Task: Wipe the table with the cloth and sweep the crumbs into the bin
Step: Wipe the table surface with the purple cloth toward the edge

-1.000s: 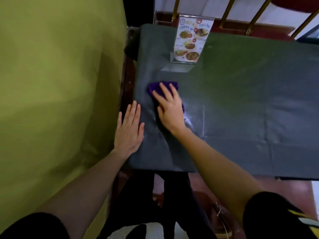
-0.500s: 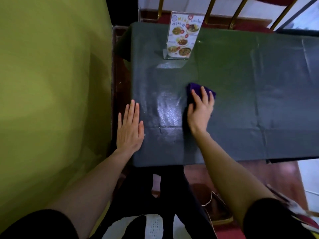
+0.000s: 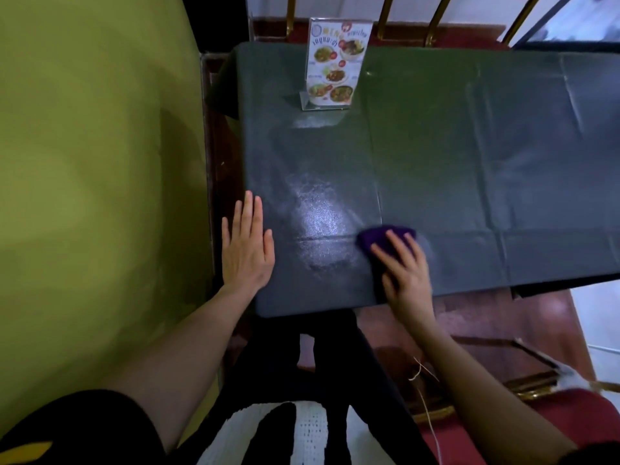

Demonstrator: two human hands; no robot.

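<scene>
A person stands at the near edge of a table covered with a dark green cloth-like sheet. The left hand lies flat on the left edge of the table, palm down, with its fingers straight and close together, and it holds nothing. The right hand presses on a purple cloth, near the front edge of the table and a little right of its middle. The fingers are spread and almost straight on top of the cloth; they do not curl around it. The far part of the cloth sticks out beyond the fingertips, and the rest is hidden under the palm.

Between the 2 hands the table surface shines, with a bright patch that looks wet. I see creases in the cover, running across and along the table.

At the far side of the table stands 1 menu card in a clear holder, upright, with photos of dishes on it. It is well apart from both hands. Behind it are golden chair rails.

To the left of the table is a yellow-green wall. Below the table edge I see the person's dark trousers and a red floor. No crumbs can be made out on the table; the picture is too dim for such small things.
</scene>
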